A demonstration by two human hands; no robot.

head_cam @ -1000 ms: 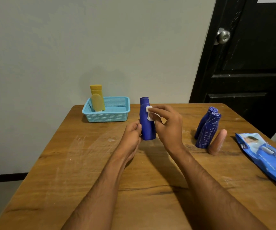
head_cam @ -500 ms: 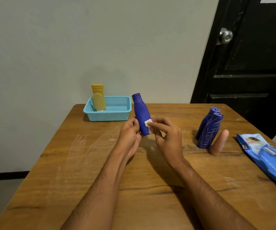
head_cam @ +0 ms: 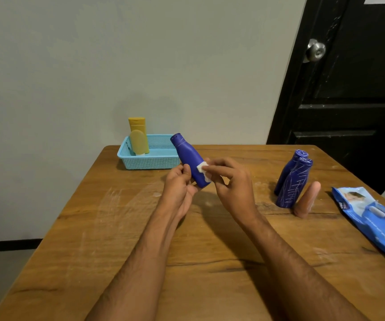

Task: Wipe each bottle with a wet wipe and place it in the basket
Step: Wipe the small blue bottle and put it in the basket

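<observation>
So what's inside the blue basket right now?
Two yellow bottles stand in the basket, at its left end. Their bases are hidden by its front wall, and the floor behind that wall cannot be seen.

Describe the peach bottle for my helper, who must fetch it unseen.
On the wooden table, look right, between the blue wipes pack and two standing blue bottles. The peach bottle stands there tilted, the only skin-toned one, plain and rounded on top.
</observation>
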